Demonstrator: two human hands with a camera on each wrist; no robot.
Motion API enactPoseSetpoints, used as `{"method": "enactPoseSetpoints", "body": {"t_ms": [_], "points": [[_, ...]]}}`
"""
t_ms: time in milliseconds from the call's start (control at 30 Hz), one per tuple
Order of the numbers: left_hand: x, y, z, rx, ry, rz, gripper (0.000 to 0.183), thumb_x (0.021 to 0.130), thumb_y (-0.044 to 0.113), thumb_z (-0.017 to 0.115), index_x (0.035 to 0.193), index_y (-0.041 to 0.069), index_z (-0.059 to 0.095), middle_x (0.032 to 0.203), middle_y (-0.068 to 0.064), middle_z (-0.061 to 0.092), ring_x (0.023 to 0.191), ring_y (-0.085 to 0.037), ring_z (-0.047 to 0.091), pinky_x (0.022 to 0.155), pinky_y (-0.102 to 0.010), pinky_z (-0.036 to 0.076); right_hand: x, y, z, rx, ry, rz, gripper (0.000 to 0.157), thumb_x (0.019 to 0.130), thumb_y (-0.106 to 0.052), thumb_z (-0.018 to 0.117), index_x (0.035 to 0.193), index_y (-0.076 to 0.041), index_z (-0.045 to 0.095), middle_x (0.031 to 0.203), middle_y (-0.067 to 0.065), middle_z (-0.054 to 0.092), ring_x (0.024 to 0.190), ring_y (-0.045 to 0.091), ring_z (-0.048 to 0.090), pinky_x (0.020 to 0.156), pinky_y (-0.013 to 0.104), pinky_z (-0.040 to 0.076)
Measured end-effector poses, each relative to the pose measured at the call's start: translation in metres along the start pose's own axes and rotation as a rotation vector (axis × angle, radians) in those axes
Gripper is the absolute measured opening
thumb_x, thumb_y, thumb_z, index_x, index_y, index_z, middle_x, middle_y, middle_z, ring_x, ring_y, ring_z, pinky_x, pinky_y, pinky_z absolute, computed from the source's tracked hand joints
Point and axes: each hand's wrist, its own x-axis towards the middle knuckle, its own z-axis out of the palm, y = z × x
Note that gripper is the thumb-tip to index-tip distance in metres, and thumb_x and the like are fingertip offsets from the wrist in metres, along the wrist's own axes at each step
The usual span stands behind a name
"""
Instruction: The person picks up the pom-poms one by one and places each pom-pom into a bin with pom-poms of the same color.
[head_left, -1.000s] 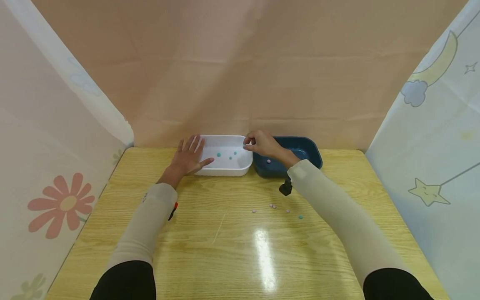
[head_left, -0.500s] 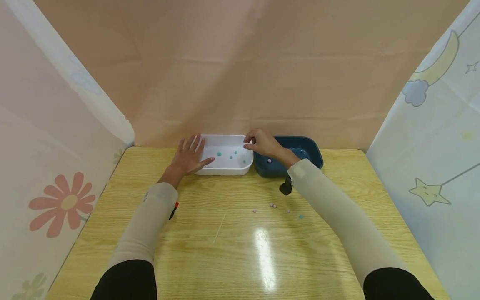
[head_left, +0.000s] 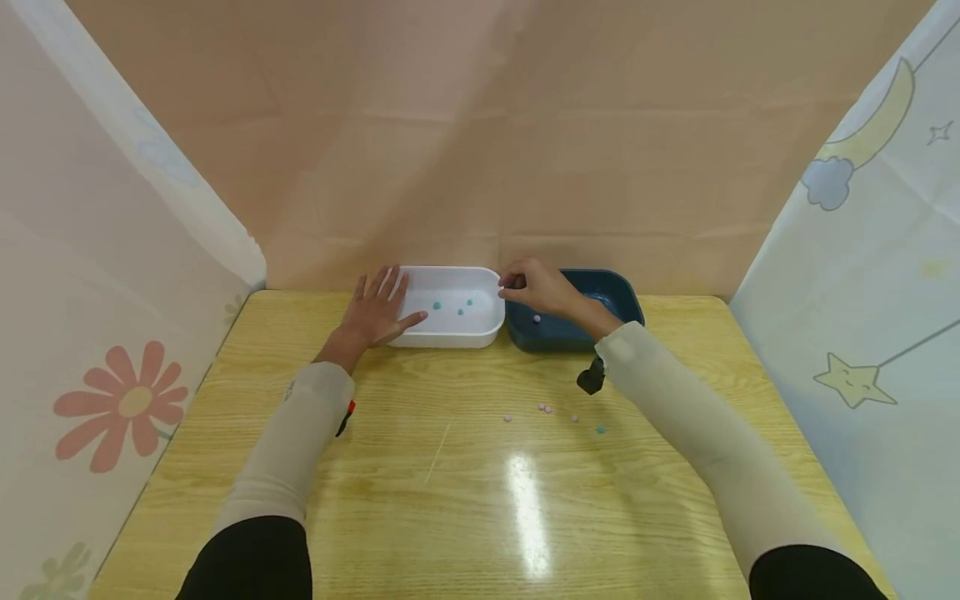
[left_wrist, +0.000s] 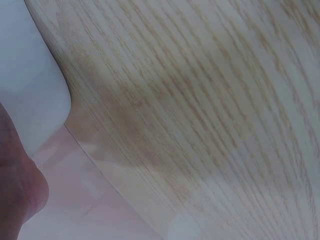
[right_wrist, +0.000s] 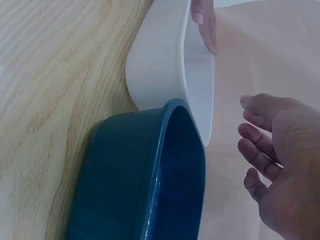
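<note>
Step, judged: sorting by colour. Right hand (head_left: 542,288) above blue tray (head_left: 551,340), near its 10 o'clock rim; fingers loosely curled, nothing seen held. Left hand (head_left: 372,317) spread, grasping nothing, at 9 o'clock of white tray (head_left: 446,341). Next move probably needs a fine pinch: four pink beads (head_left: 575,418), one teal bead (head_left: 601,430) on surface (head_left: 375,500), about 6 o'clock from blue tray. Contents visible: white, three teal pieces (head_left: 437,306); blue, one pink piece (head_left: 537,319).

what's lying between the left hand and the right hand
In the head view, the white tray lies between the left hand and the right hand, with three small green beads showing inside it.
</note>
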Motion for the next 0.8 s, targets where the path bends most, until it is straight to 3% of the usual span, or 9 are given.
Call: {"method": "enactPoseSetpoints", "body": {"t_ms": [300, 533, 800], "points": [[0.001, 0.001, 0.000, 0.002, 0.002, 0.004, 0.098, 0.104, 0.074, 0.026, 0.170, 0.007, -0.002, 0.177, -0.015, -0.013, 0.164, -0.036, -0.011, 0.129, -0.062, -0.008, -0.012, 0.004, -0.003, -0.006, 0.010, -0.063, 0.017, 0.094, -0.015, 0.082, 0.107, -0.005, 0.081, 0.097, 0.008, 0.075, 0.085, 0.020, 0.068, 0.077, 0.038, 0.057], [0.001, 0.001, 0.000, 0.019, 0.002, -0.003, 0.098, 0.104, 0.075, 0.025, 0.170, 0.008, -0.003, 0.177, -0.014, -0.013, 0.164, -0.035, -0.012, 0.129, -0.061, -0.007, -0.024, 0.003, -0.007, -0.040, 0.014, -0.081, 0.023, 0.095, -0.016, 0.082, 0.111, 0.000, 0.080, 0.100, 0.010, 0.077, 0.092, 0.025, 0.069, 0.083, 0.045, 0.058], [0.000, 0.003, -0.001, 0.008, 0.005, 0.000, 0.097, 0.105, 0.073, 0.027, 0.170, 0.007, -0.002, 0.177, -0.015, -0.011, 0.164, -0.036, -0.010, 0.129, -0.062, -0.007, -0.035, 0.004, -0.011, -0.023, 0.012, -0.098, 0.024, 0.093, -0.015, 0.084, 0.112, 0.000, 0.080, 0.102, 0.012, 0.075, 0.090, 0.028, 0.068, 0.079, 0.045, 0.057]]}}
